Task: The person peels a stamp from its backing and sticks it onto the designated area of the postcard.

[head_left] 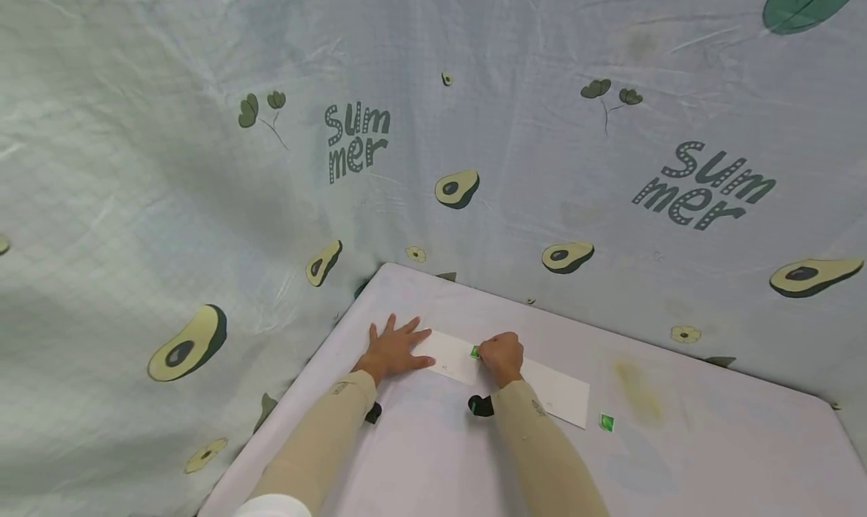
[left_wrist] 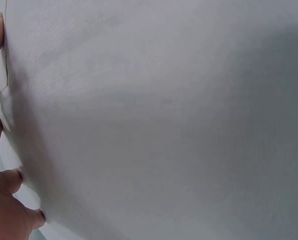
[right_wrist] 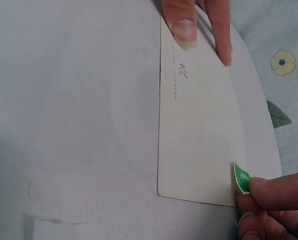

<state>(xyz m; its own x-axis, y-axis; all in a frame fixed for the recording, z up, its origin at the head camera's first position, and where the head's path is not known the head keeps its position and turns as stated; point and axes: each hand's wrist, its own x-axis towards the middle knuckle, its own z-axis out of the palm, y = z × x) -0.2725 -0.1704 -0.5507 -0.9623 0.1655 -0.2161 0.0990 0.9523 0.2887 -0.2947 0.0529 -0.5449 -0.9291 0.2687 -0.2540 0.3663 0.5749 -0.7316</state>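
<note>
A white envelope (head_left: 448,359) lies on the table between my hands, with small print and a mark near one end in the right wrist view. My left hand (head_left: 393,351) rests on its left end, fingers spread and the thumb pressing near the lower edge. At the opposite end, my right hand (head_left: 503,357) pinches a small green stamp (right_wrist: 241,177) between thumb and forefinger. The stamp stands tilted at the envelope's corner, one edge right at the paper. In the left wrist view, only the fingers (left_wrist: 11,180) show at the left edge.
Another white envelope (head_left: 562,395) lies right of my right hand, partly under that forearm. Beyond it sits a second green stamp (head_left: 606,422) on the white table (head_left: 420,464). A yellowish stain (head_left: 637,389) marks the tabletop. A printed avocado curtain (head_left: 515,223) hangs behind and left.
</note>
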